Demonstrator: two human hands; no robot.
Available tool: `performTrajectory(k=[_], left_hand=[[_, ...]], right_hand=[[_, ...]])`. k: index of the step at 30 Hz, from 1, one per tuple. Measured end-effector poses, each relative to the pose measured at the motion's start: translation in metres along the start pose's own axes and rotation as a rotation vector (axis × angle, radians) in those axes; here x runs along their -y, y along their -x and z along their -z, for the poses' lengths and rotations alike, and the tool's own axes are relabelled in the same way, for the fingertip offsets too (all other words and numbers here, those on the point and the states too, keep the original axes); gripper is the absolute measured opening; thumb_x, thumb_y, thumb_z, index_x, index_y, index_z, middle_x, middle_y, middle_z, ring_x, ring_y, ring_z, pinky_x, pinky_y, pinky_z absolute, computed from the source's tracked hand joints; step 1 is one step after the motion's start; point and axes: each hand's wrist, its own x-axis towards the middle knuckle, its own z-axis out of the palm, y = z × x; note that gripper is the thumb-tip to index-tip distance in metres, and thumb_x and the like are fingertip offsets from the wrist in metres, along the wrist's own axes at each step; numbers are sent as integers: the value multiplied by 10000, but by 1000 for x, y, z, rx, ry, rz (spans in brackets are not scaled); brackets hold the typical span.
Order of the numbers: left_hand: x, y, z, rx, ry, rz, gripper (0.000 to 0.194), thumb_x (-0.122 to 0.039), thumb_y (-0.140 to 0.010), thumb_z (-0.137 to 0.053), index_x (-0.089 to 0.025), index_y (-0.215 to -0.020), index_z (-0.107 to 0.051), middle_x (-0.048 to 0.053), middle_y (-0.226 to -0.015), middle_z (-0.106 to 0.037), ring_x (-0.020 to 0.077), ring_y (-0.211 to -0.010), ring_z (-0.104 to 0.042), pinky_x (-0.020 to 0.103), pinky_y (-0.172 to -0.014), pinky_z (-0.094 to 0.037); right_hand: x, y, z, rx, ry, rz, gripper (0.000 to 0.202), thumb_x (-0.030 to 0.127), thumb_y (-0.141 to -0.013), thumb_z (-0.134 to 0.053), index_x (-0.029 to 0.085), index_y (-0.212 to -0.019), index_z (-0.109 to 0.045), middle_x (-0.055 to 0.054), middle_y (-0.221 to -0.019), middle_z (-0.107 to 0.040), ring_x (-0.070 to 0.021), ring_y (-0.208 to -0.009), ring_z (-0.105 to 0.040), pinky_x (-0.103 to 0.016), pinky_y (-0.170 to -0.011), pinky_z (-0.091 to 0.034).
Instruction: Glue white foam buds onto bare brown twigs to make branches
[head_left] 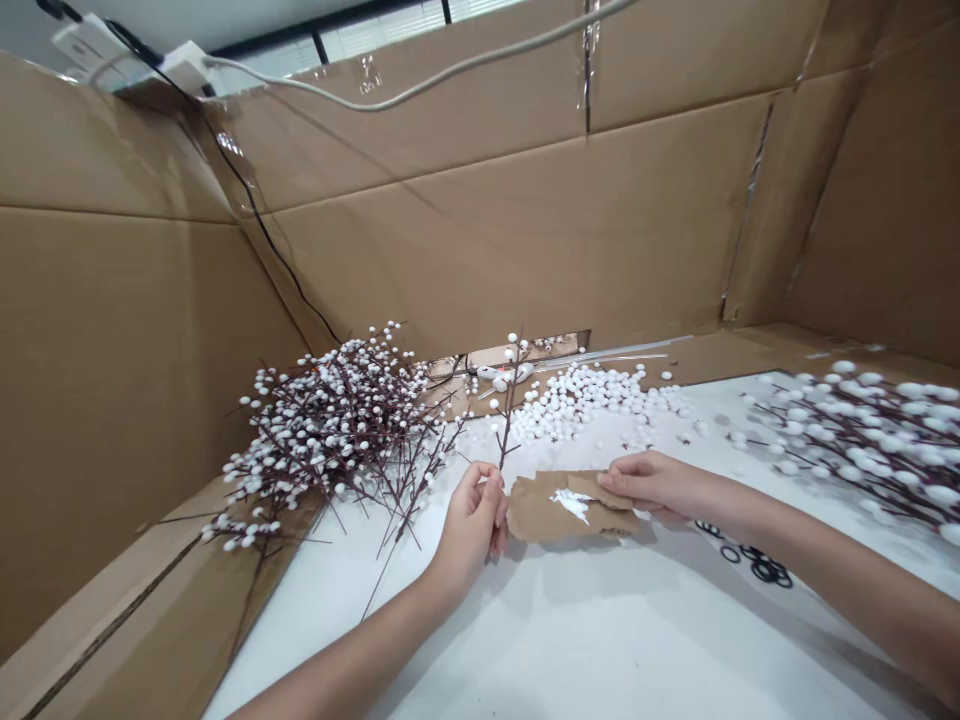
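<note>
Between the fingers of my left hand [478, 510] is a thin brown twig [511, 405], held upright with a few white berries near its top. My right hand [649, 482] pinches the right end of a torn piece of brown cardboard [534, 510]. A smear of white paste [574, 503] lies on the cardboard's upper face. The cardboard's left edge comes close to my left fingers; whether they touch it I cannot tell. Beyond my hands, loose white berries [592, 395] are spread over the white board.
A heap of berried branches [337, 410] stands on the left, and more white-berried branches [885, 440] lie at right. Black rings [765, 567] are beside my right forearm. A white glue gun [504, 376] lies at the back. Cardboard walls [480, 250] surround the white board [525, 640].
</note>
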Motion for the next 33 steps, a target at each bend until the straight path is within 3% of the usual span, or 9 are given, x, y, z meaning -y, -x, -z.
performTrajectory(k=[5, 10, 16, 21, 26, 29, 33], left_hand=[[-1, 2, 3, 1, 203, -19, 348, -544, -797, -448, -220, -716, -348, -130, -439, -344, 24, -252, -305, 136, -286, -184], [0, 1, 5, -77, 223, -31, 356, -548, -789, -461, -218, -708, -351, -127, -437, -326, 27, -266, -300, 136, -286, -195], [-5, 6, 4, -89, 224, -67, 346, -539, -806, -440, -218, -712, -353, -122, -441, -335, 33, -288, -316, 139, -294, -205], [-4, 9, 2, -7, 194, -48, 340, -538, -811, -427, -219, -724, -348, -108, -472, -428, 41, -299, -361, 145, -299, -231], [-1, 7, 2, 35, 177, -36, 335, -524, -822, -417, -217, -711, -340, -108, -466, -432, 34, -295, -336, 139, -298, -218], [0, 7, 2, 32, 186, -31, 330, -519, -825, -418, -218, -716, -340, -111, -468, -402, 28, -296, -310, 136, -300, -186], [1, 9, 0, 95, 237, -28, 333, -526, -820, -427, -220, -723, -337, -129, -454, -262, 23, -309, -203, 140, -318, -155]], right_hand=[[3, 3, -1, 49, -40, -49, 517, 640, -672, -564, 209, -560, -302, 103, -470, -165, -54, -402, -74, -255, -393, -29], [7, 6, -4, 56, -103, -117, 496, 589, -661, -614, 207, -566, -312, 95, -485, -186, -51, -410, -79, -259, -407, -9], [5, 5, -6, 75, -125, -133, 498, 591, -688, -589, 206, -568, -296, 89, -497, -177, -53, -418, -68, -264, -415, 0], [8, 7, -7, 88, -118, -146, 511, 612, -683, -579, 206, -571, -290, 87, -497, -197, -53, -419, -79, -262, -416, -7], [10, 8, -5, 74, -89, -135, 501, 614, -709, -554, 205, -587, -293, 90, -515, -163, -60, -437, -74, -258, -421, -11], [6, 6, -4, 69, -119, -102, 475, 594, -730, -547, 204, -602, -307, 88, -523, -186, -55, -427, -93, -254, -415, -18], [7, 4, -9, -10, -127, -45, 476, 581, -734, -547, 196, -567, -322, 86, -501, -247, -39, -388, -144, -250, -403, -50]])
